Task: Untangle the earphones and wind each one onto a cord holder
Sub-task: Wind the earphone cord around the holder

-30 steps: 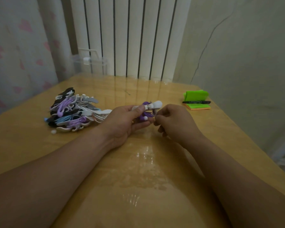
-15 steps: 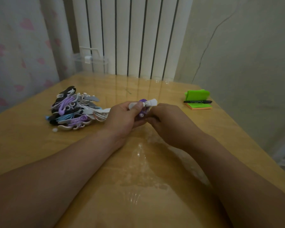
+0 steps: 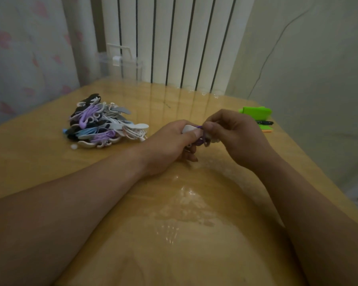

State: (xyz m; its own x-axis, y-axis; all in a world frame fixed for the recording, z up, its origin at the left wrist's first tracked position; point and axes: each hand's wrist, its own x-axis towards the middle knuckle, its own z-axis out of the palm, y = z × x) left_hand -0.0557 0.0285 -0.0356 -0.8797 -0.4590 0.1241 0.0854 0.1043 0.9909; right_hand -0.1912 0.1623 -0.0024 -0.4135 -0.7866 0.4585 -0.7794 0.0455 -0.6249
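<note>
Earphone cord, purple, sat wound on a white holder held between both hands near the middle of the table. The left hand was curled round the holder, its thumb pressed along the top. The right hand pinched the cord at the holder's end between thumb and forefinger, its other fingers bent. To the left, well apart, lay one pile of wound earphones in purple, blue, black and white, too heaped to count, with one small white bit just beside its near edge. At the far right edge one black pen lay across one green pad and one orange pad; any print was too small to read. One clear box stood at the far edge, before the radiator.
</note>
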